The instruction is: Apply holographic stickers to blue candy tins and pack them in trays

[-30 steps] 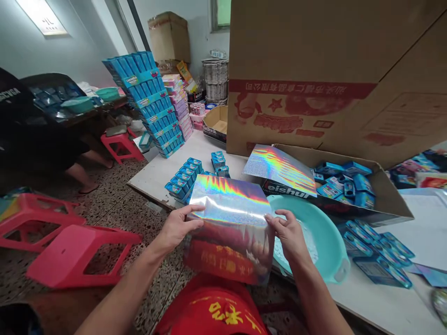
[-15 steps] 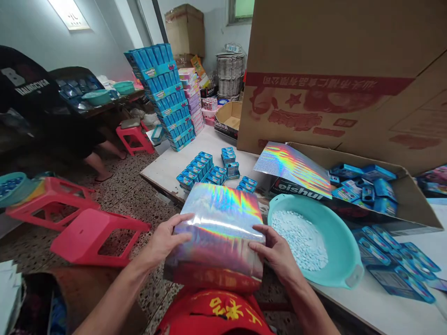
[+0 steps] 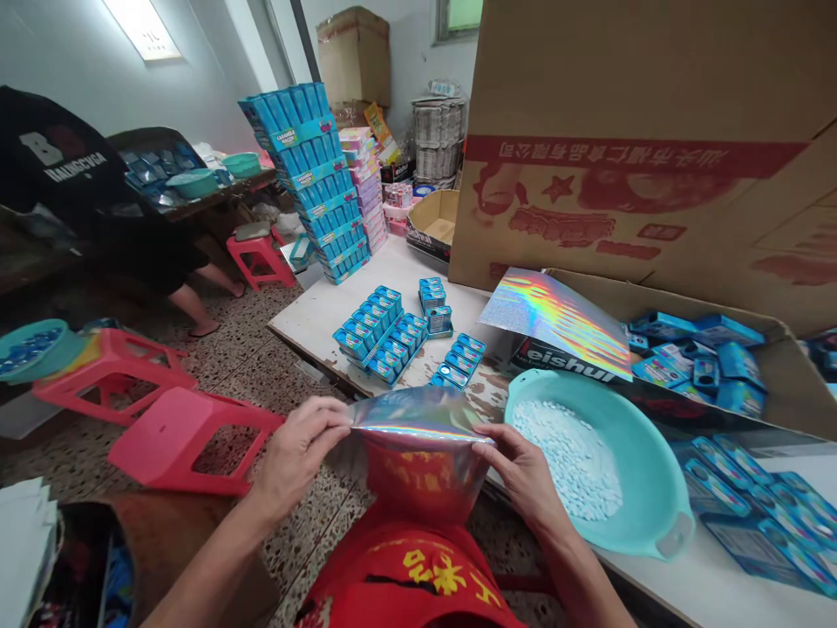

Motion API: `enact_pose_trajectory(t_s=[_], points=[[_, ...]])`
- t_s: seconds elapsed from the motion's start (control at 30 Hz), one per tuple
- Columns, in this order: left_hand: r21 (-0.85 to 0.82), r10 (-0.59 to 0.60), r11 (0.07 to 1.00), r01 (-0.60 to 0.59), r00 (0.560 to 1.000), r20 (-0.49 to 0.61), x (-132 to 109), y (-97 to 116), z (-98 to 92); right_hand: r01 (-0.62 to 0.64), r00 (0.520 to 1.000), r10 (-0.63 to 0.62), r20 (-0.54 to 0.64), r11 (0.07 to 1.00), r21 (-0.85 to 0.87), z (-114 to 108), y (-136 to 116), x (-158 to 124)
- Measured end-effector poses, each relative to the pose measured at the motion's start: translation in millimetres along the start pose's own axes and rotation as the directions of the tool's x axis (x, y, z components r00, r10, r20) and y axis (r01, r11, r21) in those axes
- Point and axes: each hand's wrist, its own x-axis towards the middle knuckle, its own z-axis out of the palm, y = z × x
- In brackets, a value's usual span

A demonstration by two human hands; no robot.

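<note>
Between my two hands is a shiny holographic silver sheet (image 3: pixel 418 419), bent along a crease and mirroring the red clothing below it. My left hand (image 3: pixel 302 440) pinches its left edge between thumb and fingers. On the right edge, my right hand (image 3: pixel 516 462) grips it the same way. Just right of that hand stands a teal basin (image 3: pixel 654 471) with many small white tablets (image 3: pixel 568 453) in it. Beyond the sheet, small blue boxes (image 3: pixel 370 323) stand in rows on the white table (image 3: pixel 314 318).
A second holographic sheet (image 3: pixel 555 318) leans on an open carton (image 3: pixel 794 375) of blue packs. Tall stacked blue display boxes (image 3: pixel 314 183) rise at the back left. A large cardboard box (image 3: pixel 621 105) blocks the back right. Red stools (image 3: pixel 176 440) and a seated person (image 3: pixel 71 192) are left.
The sheet has gone from lying fairly flat and facing up to being bent and tilted toward me. My left hand's fingers have closed on its edge.
</note>
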Motion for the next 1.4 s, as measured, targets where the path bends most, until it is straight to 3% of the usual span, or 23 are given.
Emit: enact_pose_trajectory(t_s=[0.1, 0.17, 0.23, 0.33, 0.43, 0.5, 0.57, 0.67, 0.77, 0.9, 0.97, 1.07, 1.1, 1.17, 1.23, 1.27, 1.4], points=[[0.033, 0.057, 0.998, -0.059, 0.997, 0.061, 0, 5, 0.3, 0.107, 0.991, -0.117, -0.059, 0.982, -0.157, -4, 12, 5], [0.097, 0.123, 0.987, -0.126, 0.992, 0.041, 1, 6, 1.5, 0.19, 0.96, -0.239, -0.145, 0.939, -0.288, -1, 14, 7], [0.144, 0.185, 0.971, -0.193, 0.981, 0.064, 3, 9, 4.6, 0.3, 0.918, -0.372, -0.137, 0.877, -0.375, 11, 6, 7], [0.172, 0.266, 0.941, -0.293, 0.95, 0.163, 6, 15, 13.3, 0.512, 0.854, -0.506, 0.12, 0.778, -0.365, 47, -19, 6], [0.161, 0.287, 0.93, -0.33, 0.927, 0.24, 9, 17, 20.8, 0.601, 0.788, -0.478, 0.388, 0.733, -0.318, 81, -36, 9], [0.133, 0.19, 0.965, -0.227, 0.95, 0.247, 11, 13, 21.1, 0.557, 0.797, -0.385, 0.465, 0.766, -0.321, 88, -36, 14], [0.083, 0.023, 0.996, -0.044, 0.972, 0.234, 12, 6, 18.5, 0.463, 0.834, -0.281, 0.475, 0.825, -0.324, 82, -28, 19], [-0.006, -0.177, 0.983, 0.185, 0.952, 0.25, 13, -7, 15.6, 0.297, 0.863, -0.131, 0.488, 0.913, -0.28, 63, -11, 26], [-0.056, -0.263, 0.957, 0.286, 0.928, 0.263, 13, -20, 18.2, 0.179, 0.863, -0.022, 0.505, 0.947, -0.265, 46, 3, 30], [-0.017, -0.308, 0.946, 0.324, 0.912, 0.272, 14, -37, 20.5, 0.083, 0.895, 0.038, 0.445, 0.965, -0.249, 32, 17, 31], [0.041, -0.272, 0.961, 0.273, 0.915, 0.299, 16, -41, 20.4, 0.069, 0.919, 0.043, 0.393, 0.961, -0.267, 28, 22, 29], [0.161, -0.036, 0.987, -0.008, 0.963, 0.267, 22, -36, 26.7, 0.144, 0.926, -0.012, 0.377, 0.935, -0.324, 29, 21, 24], [0.206, 0.074, 0.97, -0.132, 0.96, 0.269, 24, -33, 31.6, 0.191, 0.918, -0.048, 0.393, 0.923, -0.334, 31, 19, 22], [0.263, 0.238, 0.901, -0.345, 0.9, 0.366, 27, -25, 44.0, 0.288, 0.894, -0.123, 0.431, 0.894, -0.342, 37, 15, 19], [0.291, 0.246, 0.851, -0.437, 0.822, 0.513, 30, -21, 55.4, 0.348, 0.885, -0.175, 0.431, 0.863, -0.366, 39, 13, 16], [0.315, 0.214, 0.841, -0.44, 0.805, 0.553, 30, -22, 59.3, 0.356, 0.892, -0.189, 0.41, 0.852, -0.383, 38, 13, 16], [0.408, 0.103, 0.831, -0.377, 0.826, 0.554, 30, -37, 60.2, 0.299, 0.942, -0.193, 0.275, 0.856, -0.422, 26, 23, 17]])
